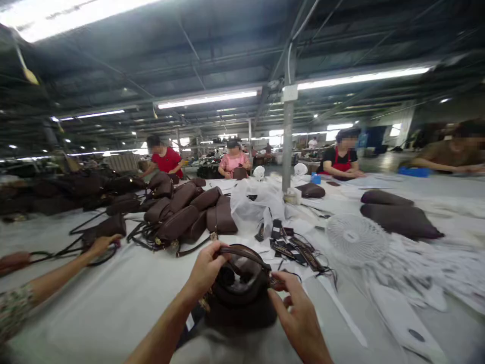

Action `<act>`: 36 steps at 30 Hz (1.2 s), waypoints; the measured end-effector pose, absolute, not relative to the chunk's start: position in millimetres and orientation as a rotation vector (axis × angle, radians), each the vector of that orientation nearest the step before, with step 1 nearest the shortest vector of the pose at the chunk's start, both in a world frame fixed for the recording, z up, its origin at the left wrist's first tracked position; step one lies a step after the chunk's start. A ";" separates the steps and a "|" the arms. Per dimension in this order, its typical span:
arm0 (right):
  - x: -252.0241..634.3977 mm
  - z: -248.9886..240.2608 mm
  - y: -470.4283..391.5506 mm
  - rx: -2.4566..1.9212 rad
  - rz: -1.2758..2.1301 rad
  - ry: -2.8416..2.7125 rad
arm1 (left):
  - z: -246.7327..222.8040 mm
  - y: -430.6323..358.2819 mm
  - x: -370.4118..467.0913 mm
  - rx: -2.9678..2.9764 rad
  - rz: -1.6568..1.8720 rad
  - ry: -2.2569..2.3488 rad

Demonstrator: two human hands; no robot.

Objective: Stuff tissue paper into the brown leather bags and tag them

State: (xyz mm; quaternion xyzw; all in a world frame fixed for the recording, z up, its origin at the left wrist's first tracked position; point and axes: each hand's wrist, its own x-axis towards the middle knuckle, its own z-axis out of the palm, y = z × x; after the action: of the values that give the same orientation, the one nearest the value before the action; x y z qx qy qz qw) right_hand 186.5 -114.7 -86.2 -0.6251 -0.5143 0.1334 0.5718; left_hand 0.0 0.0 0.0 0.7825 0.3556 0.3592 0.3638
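Observation:
A dark brown handbag (242,313) stands upright on the white table in front of me, its top gaping and its inside partly visible. My left hand (207,268) is closed on the bag's upper left edge, beside the raised handle (246,251). At the right side of the opening, my right hand (295,306) has thumb and fingers closed on the bag's edge near the handle's end. What exactly lies between those fingertips is too small to tell. Gold-coloured hardware (204,303) hangs at the bag's left side.
Brown bags (182,217) lie heaped beyond my left hand. Black tags with cords (295,247), a clear plastic bag (250,202) and a white fan (356,237) are ahead and right. From the left, a co-worker's hand (102,246) touches another bag; several people work across the table.

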 end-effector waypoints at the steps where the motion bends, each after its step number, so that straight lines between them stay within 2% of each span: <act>1: 191.6 -86.7 -110.1 -1.488 0.360 -1.205 | 4.6 -3.9 -0.9 2.080 0.993 0.953; 7: 199.1 -83.5 -90.5 -1.536 0.432 -1.249 | 9.8 -45.2 -2.0 2.490 1.442 0.825; 11: 191.4 -80.7 -89.4 -1.550 0.313 -1.240 | -8.0 -71.5 16.1 2.795 1.177 0.575; 17: 194.0 -56.1 -99.4 -1.627 0.082 -1.328 | -24.9 -72.7 54.7 2.819 0.828 0.977; 25: 175.5 -18.0 -101.8 -1.693 0.112 -1.389 | -15.1 -69.6 67.5 2.732 0.682 1.251; 29: 186.8 -33.7 -107.6 -1.471 0.270 -1.356 | -15.3 -65.6 63.8 2.719 0.699 1.233; 33: 206.8 -79.3 -112.9 -1.300 0.500 -1.118 | -20.0 -65.9 57.1 2.651 0.786 1.223; 36: 198.1 -110.1 -106.2 -1.311 0.608 -1.205 | -23.5 -67.8 54.5 2.573 0.873 1.166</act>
State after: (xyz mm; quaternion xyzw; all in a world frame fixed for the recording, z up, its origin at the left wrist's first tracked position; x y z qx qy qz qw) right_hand 198.1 -106.2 -110.1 -0.5631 -0.5174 0.2610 0.5891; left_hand 54.5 -67.8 -23.5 0.8666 0.3926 0.2938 0.0923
